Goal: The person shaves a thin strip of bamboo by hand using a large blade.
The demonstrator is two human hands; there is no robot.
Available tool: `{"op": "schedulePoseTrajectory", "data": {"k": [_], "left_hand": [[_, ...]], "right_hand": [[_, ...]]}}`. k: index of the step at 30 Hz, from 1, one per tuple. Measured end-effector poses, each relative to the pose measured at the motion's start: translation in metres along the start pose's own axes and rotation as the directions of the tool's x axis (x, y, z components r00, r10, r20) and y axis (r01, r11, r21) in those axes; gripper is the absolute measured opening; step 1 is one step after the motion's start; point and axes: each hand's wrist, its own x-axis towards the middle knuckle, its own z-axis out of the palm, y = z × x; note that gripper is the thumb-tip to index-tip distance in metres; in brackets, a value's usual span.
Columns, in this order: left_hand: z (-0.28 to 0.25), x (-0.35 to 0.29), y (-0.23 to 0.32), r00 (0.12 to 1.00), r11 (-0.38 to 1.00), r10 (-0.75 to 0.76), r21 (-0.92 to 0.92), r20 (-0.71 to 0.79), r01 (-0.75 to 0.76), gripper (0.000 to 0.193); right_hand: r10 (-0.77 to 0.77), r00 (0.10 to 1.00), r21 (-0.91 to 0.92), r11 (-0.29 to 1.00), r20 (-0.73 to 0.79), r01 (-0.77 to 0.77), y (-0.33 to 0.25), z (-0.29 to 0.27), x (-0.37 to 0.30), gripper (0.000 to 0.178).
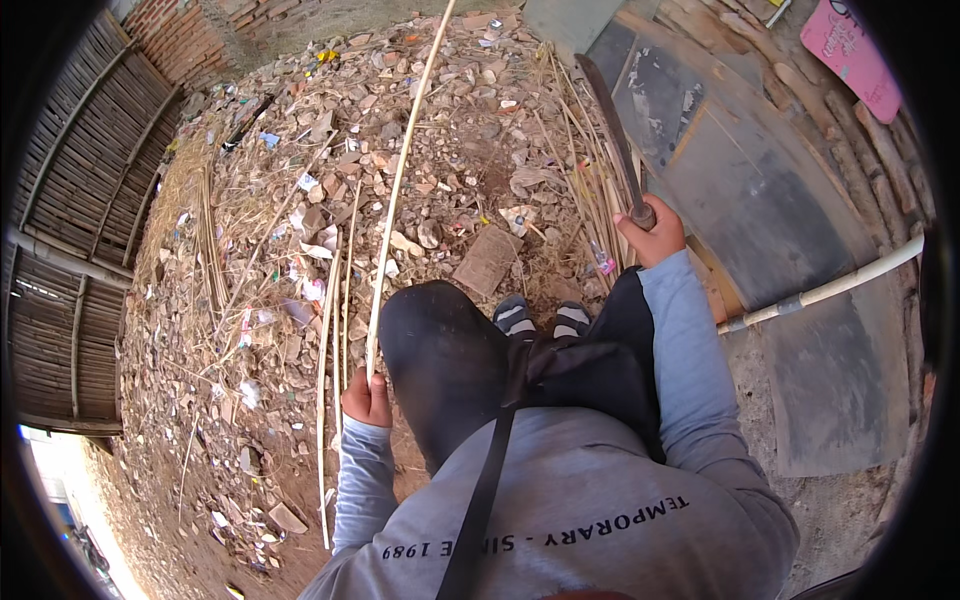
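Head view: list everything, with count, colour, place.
Long strip: 1, pale, in left hand
Machete: 1, dark, in right hand
Loose strips: several, pale, left
Strip pile: several, tan, near machete
Block: 1, brown, centre
Rubble: uncountable, brown, centre, left
Litter: many, mixed, among rubble
Boards: several, dark grey, right
Pole: 1, whitish, right
Logs: several, brown, right
Panel: 1, pink, upper right
Slatted wall: 1, brown, left
Brick wall: 1, reddish, upper left
Shirt: 1, grey, lower centre
Strap: 1, black, centre
Trousers: 1, black, centre
Footwear: 2, striped, centre
Hands: 2, bare, centre
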Motion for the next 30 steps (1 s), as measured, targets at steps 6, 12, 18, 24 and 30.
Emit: {"op": "schedulePoseTrajectory", "data": {"k": [6, 12, 18, 24, 30], "left_hand": [[-0.010, 0.049, 0.022, 0.987, 0.999, 0.042, -0.010, 0.154, -0.041, 0.046], [-0.020, 0.058, 0.020, 0.965, 0.980, 0.164, 0.080, 0.204, -0.184, 0.050], [-0.013, 0.020, 0.016, 0.971, 0.974, 0.168, 0.122, 0.169, -0.190, 0.041], [0.001, -0.019, 0.008, 0.986, 0.981, 0.069, 0.168, 0.153, -0.095, 0.033], [0.016, -0.037, 0.020, 0.990, 0.972, 0.115, 0.198, 0.086, -0.130, 0.038]], "right_hand": [[-0.014, 0.998, 0.172, 0.985, -0.060, 0.024, -0.034, -0.016, -0.024, 0.022], [-0.037, 0.999, 0.090, 0.995, -0.019, 0.038, -0.069, -0.045, -0.049, 0.021], [-0.069, 0.994, 0.181, 0.980, -0.079, 0.083, -0.088, -0.061, -0.074, 0.020], [-0.154, 0.988, 0.065, 0.986, -0.017, 0.155, -0.093, -0.080, -0.095, 0.020], [-0.151, 0.988, 0.012, 0.988, 0.027, 0.151, -0.076, -0.094, -0.115, 0.023]]}}
